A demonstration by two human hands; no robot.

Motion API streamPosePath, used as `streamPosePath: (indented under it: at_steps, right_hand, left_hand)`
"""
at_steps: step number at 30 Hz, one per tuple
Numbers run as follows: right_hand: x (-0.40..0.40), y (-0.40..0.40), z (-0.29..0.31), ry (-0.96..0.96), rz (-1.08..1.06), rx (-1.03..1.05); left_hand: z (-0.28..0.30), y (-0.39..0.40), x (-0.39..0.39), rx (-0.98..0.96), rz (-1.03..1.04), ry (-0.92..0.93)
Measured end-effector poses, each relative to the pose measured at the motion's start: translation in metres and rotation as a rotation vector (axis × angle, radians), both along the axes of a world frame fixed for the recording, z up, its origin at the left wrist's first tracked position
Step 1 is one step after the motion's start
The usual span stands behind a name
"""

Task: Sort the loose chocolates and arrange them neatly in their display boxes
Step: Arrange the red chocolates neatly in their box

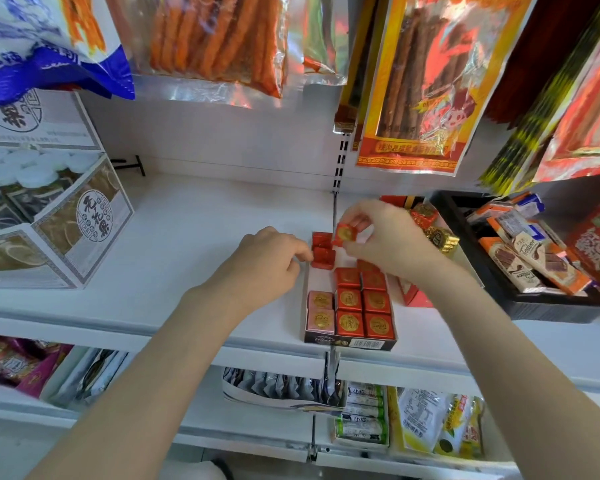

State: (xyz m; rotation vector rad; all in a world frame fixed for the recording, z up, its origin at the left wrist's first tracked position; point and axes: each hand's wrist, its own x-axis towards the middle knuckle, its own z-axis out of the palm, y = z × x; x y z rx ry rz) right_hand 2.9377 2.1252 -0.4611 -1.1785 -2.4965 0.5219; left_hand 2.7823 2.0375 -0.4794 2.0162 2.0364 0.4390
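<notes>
On the white shelf, front edge, sits your display box, long axis running away from you. Near rows are full: red squares w/ gold seals, two pink ones at left. Far end is patchy, bare floor in the left column. Your right hand pinches a red chocolate, seal facing you, just above that far end; it's the nearer hand to the gap. Left hand has fingertips curled on the red pieces at back left. Loose gold and red ones lie just right of the box.

Display box on shelf; tray right.
</notes>
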Motion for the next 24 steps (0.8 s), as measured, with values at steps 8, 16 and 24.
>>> streamPosePath:
  at_steps: [8,16,24]
  right_hand:
    - [0.03,0.004,-0.001,-0.358,0.022,0.028]
    - [0.032,0.005,0.002,-0.353,0.057,0.021]
    - [-0.009,-0.006,-0.008,-0.151,0.138,-0.002]
  left_hand:
    - [0.002,0.0,0.021,-0.006,-0.096,-0.033]
    - [0.0,0.0,0.03,-0.072,-0.134,0.044]
    - [0.0,0.001,0.002,0.001,0.008,0.1]
